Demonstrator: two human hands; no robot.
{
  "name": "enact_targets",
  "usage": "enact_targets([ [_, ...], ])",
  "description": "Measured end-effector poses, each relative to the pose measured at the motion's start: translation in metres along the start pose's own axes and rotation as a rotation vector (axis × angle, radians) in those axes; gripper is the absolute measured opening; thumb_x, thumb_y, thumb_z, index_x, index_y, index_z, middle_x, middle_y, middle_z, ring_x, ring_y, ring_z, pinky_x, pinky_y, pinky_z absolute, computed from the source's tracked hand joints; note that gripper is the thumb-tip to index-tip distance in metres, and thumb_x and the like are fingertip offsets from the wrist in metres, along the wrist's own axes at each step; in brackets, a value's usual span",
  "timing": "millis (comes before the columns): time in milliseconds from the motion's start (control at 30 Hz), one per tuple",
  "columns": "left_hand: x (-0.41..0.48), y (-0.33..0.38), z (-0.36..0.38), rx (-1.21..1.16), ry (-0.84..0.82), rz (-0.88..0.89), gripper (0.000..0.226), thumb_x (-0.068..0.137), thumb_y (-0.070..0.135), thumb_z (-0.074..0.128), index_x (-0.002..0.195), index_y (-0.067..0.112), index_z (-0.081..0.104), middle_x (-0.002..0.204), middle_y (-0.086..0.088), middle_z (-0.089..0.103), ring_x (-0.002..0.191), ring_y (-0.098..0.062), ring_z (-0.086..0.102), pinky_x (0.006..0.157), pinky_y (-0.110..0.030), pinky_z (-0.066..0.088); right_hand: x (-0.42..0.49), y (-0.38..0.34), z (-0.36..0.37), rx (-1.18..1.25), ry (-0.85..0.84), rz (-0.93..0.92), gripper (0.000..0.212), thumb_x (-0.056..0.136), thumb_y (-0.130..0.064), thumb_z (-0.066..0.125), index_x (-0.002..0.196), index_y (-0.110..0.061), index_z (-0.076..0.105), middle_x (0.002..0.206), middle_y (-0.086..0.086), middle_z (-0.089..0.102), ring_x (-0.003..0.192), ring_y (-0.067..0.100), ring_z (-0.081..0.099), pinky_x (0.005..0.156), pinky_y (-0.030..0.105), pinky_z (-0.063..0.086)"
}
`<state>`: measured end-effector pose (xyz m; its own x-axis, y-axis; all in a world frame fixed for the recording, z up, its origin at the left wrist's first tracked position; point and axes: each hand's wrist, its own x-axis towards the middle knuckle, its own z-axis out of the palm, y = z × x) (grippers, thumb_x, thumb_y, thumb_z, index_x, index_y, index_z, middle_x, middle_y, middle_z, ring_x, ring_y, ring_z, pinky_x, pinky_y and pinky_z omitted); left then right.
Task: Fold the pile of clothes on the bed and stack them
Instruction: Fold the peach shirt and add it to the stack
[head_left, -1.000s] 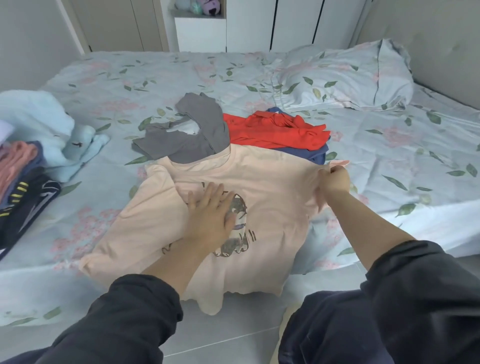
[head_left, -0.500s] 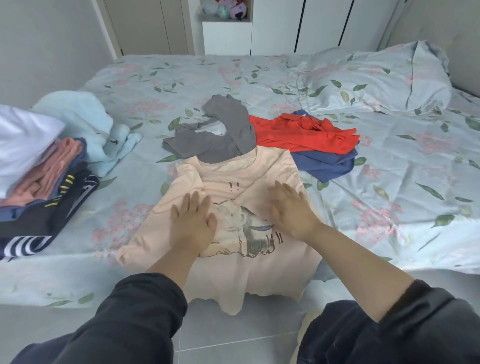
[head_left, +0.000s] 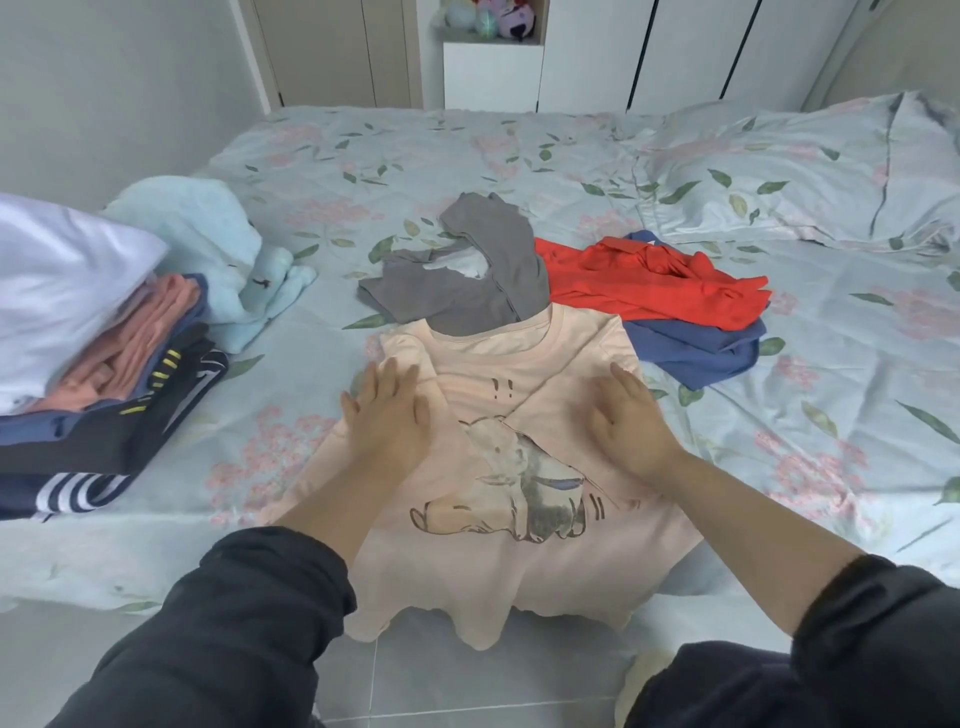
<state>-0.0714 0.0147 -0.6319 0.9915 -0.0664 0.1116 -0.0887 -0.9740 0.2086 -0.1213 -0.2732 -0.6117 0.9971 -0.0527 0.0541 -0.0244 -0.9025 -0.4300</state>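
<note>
Left grip (head_left: 387, 415) and right grip (head_left: 631, 421) press flat, grasping nothing, on the shirt (head_left: 519, 571), right side folded in; folding the left side likely comes next.

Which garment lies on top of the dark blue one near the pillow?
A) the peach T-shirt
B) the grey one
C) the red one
C: the red garment lies across the dark blue garment, whose lower edge shows beneath it.
</note>
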Motion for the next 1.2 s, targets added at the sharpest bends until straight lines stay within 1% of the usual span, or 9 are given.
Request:
enact_targets([
  [200,0.074,-0.011,-0.020,-0.404,-0.039,-0.395,0.044,0.099,0.032,0.037,0.134,0.007,0.043,0.133,-0.019,0.050,0.125,-0.037,0.042,0.100,-0.043,0.035,0.083,0.014,-0.022,0.184,0.173,0.167,0.027,0.089,-0.003,0.052,0.115,0.004,0.053,0.112,0.022,0.052,0.109,0.033,0.048,0.093,0.038,0.032],
  [333,0.118,-0.016,-0.030,-0.515,-0.180,-0.427,0.046,0.099,0.036,0.045,0.129,0.002,0.053,0.134,-0.020,0.053,0.125,-0.033,0.048,0.103,-0.035,0.035,0.122,0.017,-0.028,0.486,0.170,0.357,0.012,0.092,-0.003,0.044,0.082,-0.007,0.049,0.067,0.004,0.043,0.072,0.021,0.041,0.062,0.031,0.031],
  [400,0.130,-0.018,-0.032,-0.612,-0.237,-0.473,0.044,0.094,0.038,0.054,0.116,0.000,0.061,0.113,-0.023,0.063,0.100,-0.032,0.061,0.082,-0.035,0.049,0.134,0.017,-0.028,0.692,0.127,0.475,0.008,0.091,-0.006,0.053,0.084,-0.009,0.055,0.069,0.005,0.045,0.078,0.023,0.042,0.058,0.029,0.031],
  [500,0.137,-0.023,-0.036,-0.644,-0.289,-0.438,0.026,0.087,0.022,0.068,0.074,0.003,0.056,0.066,-0.015,0.055,0.057,-0.027,0.051,0.052,-0.027,0.038,0.143,0.018,-0.030,0.731,0.084,0.547,0.018,0.084,-0.016,0.070,0.098,-0.008,0.063,0.090,0.007,0.059,0.092,0.023,0.052,0.078,0.038,0.048],
  [600,0.149,-0.025,-0.051,-0.459,-0.168,-0.301,0.023,0.086,0.018,0.065,0.096,-0.003,0.068,0.098,-0.019,0.066,0.092,-0.033,0.063,0.075,-0.032,0.047,0.152,0.013,-0.040,0.527,0.194,0.456,0.017,0.084,-0.016,0.068,0.083,0.000,0.063,0.079,0.009,0.056,0.081,0.022,0.051,0.071,0.033,0.047],
  [733,0.177,-0.016,-0.088,-0.357,0.041,-0.171,0.027,0.083,0.014,0.062,0.099,-0.008,0.066,0.105,-0.024,0.065,0.099,-0.037,0.061,0.080,-0.040,0.048,0.176,0.002,-0.069,0.475,0.439,0.329,0.021,0.088,-0.014,0.060,0.095,0.005,0.065,0.083,0.009,0.057,0.082,0.026,0.054,0.079,0.035,0.045],
  [867,0.200,-0.011,-0.108,-0.207,0.085,-0.137,0.015,0.086,0.015,0.061,0.073,0.008,0.058,0.085,-0.014,0.059,0.094,-0.035,0.060,0.065,-0.034,0.038,0.200,-0.004,-0.080,0.483,0.427,0.335,0.026,0.085,-0.013,0.059,0.061,-0.012,0.048,0.064,-0.001,0.047,0.075,0.022,0.044,0.069,0.029,0.035],
  [1033,0.190,-0.015,-0.083,-0.138,0.009,-0.134,0.018,0.091,0.015,0.056,0.104,0.005,0.064,0.112,-0.014,0.063,0.106,-0.032,0.057,0.077,-0.033,0.042,0.193,0.002,-0.067,0.302,0.281,0.349,0.035,0.091,-0.018,0.059,0.061,-0.008,0.044,0.062,0.004,0.046,0.065,0.022,0.042,0.063,0.029,0.030],
  [1200,0.160,-0.021,-0.092,-0.206,0.108,-0.143,0.015,0.093,0.016,0.053,0.103,0.008,0.062,0.100,-0.014,0.064,0.099,-0.034,0.058,0.067,-0.032,0.038,0.162,-0.002,-0.077,0.357,0.300,0.321,0.043,0.089,-0.016,0.060,0.054,-0.012,0.036,0.052,0.003,0.033,0.050,0.016,0.029,0.047,0.030,0.022],
])
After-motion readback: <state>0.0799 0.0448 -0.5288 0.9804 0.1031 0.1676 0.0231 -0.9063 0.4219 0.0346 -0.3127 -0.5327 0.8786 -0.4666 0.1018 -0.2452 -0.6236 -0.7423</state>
